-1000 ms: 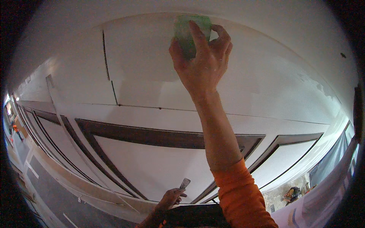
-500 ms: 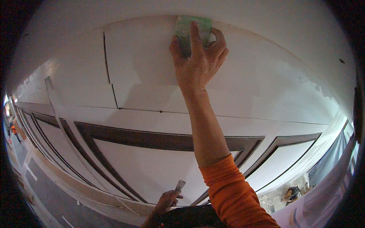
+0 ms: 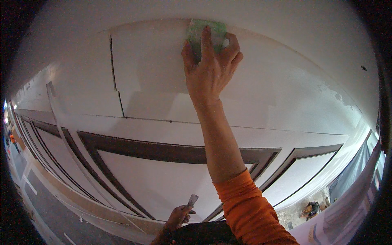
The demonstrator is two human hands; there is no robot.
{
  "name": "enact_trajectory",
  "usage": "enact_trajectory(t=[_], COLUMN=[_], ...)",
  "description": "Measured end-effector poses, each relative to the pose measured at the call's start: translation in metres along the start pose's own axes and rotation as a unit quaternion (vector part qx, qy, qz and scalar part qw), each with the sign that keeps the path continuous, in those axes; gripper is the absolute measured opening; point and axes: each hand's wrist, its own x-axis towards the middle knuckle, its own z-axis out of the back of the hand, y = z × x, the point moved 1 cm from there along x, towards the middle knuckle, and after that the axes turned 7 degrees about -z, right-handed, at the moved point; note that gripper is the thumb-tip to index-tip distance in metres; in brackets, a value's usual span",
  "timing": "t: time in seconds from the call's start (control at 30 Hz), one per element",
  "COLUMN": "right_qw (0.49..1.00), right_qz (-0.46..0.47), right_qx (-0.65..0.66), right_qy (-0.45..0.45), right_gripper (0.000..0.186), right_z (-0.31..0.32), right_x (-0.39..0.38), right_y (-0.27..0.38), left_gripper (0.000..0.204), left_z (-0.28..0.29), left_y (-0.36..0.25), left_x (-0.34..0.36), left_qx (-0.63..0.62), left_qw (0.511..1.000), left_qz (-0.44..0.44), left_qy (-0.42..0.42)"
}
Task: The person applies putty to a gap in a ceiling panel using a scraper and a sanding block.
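Note:
With my arm stretched upward, my right hand (image 3: 210,73) grips a flat green plastic putty spreader (image 3: 217,32) streaked with white. Its index finger is extended over the spreader's face, with the thumb and other fingers around its sides. The spreader lies against the top of a pale wall (image 3: 253,94), where it meets the surface above. Low in the view, my left hand (image 3: 175,218) is closed around a small putty knife (image 3: 193,199), whose short blade points up. Its handle is mostly hidden in my fingers.
Dark-framed panels (image 3: 143,149) line the lower wall, and a narrow dark slot (image 3: 113,61) runs down its upper left. A long thin strip (image 3: 65,134) slants at left. Far left, a person in orange (image 3: 14,141) stands by grey flooring (image 3: 53,208). Sheeting (image 3: 347,179) hangs at right.
The whole view has shifted slightly. The spreader stays at the wall's top edge in my right hand, and my left hand still has the putty knife.

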Motion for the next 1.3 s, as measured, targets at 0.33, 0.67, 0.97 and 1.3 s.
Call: enact_trajectory(t=[0.33, 0.67, 0.97, 1.3], right_qw=[0.997, 0.933, 0.966, 0.991], right_qz=[0.004, -0.055, -0.119, -0.031], right_qx=[-0.048, 0.071, 0.118, -0.035], right_qy=[0.063, 0.349, 0.195, 0.127], right_gripper=[0.046, 0.041, 0.047, 0.05], right_z=[0.018, 0.106, 0.101, 0.047], right_x=[0.015, 0.032, 0.011, 0.028], right_y=[0.009, 0.014, -0.041, -0.025], left_gripper=[0.042, 0.035, 0.039, 0.04], left_z=[0.0, 0.002, 0.011, 0.001], left_y=[0.003, 0.01, -0.014, -0.013], left_x=[0.003, 0.008, -0.003, -0.011], left_qx=[0.012, -0.021, -0.035, -0.022], left_qw=[1.0, 0.999, 0.998, 0.998], left_qz=[0.018, 0.029, -0.055, -0.053], left_qy=[0.0, 0.008, -0.027, -0.019])
